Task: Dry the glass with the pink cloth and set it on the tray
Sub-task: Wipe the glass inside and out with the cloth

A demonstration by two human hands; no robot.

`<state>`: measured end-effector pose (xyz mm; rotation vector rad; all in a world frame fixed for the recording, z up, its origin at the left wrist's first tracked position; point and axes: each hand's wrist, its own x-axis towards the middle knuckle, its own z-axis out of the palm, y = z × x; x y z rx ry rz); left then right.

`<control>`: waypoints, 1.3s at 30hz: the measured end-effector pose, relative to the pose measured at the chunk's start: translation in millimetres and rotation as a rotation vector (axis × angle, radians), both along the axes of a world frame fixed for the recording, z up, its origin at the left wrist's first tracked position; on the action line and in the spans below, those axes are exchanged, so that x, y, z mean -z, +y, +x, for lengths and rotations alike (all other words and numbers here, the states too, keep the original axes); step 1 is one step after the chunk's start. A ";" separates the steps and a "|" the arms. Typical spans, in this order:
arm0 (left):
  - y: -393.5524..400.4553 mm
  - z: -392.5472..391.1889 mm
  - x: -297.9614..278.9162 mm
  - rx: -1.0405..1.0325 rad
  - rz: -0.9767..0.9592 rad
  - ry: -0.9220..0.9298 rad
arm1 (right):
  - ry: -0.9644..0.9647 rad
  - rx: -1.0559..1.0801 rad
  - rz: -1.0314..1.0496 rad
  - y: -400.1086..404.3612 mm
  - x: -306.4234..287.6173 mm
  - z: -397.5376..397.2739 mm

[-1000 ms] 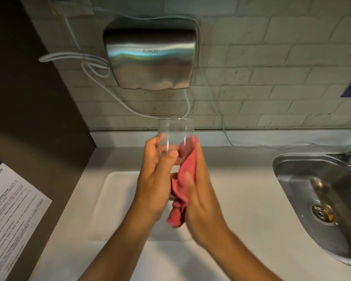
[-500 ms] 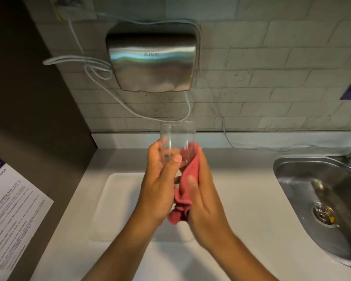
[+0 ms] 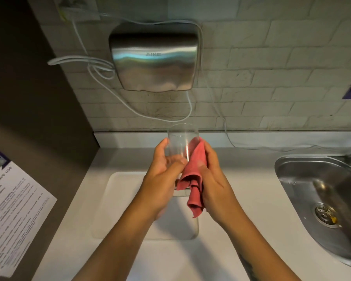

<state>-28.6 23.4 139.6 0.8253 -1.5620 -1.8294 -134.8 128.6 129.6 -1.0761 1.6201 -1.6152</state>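
Note:
A clear drinking glass (image 3: 180, 138) is held upright above the counter, its rim pointing away from me. My left hand (image 3: 160, 179) wraps around its left side and lower body. My right hand (image 3: 213, 179) presses the pink cloth (image 3: 195, 179) against the glass's right side, and the cloth's loose end hangs down below my palm. A white rectangular tray (image 3: 114, 209) lies flat on the counter directly beneath both hands, partly hidden by my forearms.
A steel sink (image 3: 322, 199) is set into the counter at the right. A steel hand dryer (image 3: 154, 61) with white cables hangs on the tiled wall behind. A printed sheet (image 3: 14, 209) lies at the left on a dark surface.
The hands have stayed over the tray. The cloth has shifted a little along the right side of the glass, and more of it now hangs below my right palm.

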 end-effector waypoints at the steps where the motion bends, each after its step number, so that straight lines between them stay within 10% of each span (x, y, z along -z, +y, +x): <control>1: -2.9 -1.2 -2.7 -0.009 0.044 0.021 | 0.026 -0.038 0.008 4.8 1.4 1.9; 15: -9.6 -23.7 -26.5 -0.061 0.114 0.013 | 0.371 0.052 -0.017 5.5 7.4 -8.4; 39: -8.4 -17.4 -28.0 -0.048 0.147 0.117 | 0.338 0.087 -0.035 4.5 6.7 -20.4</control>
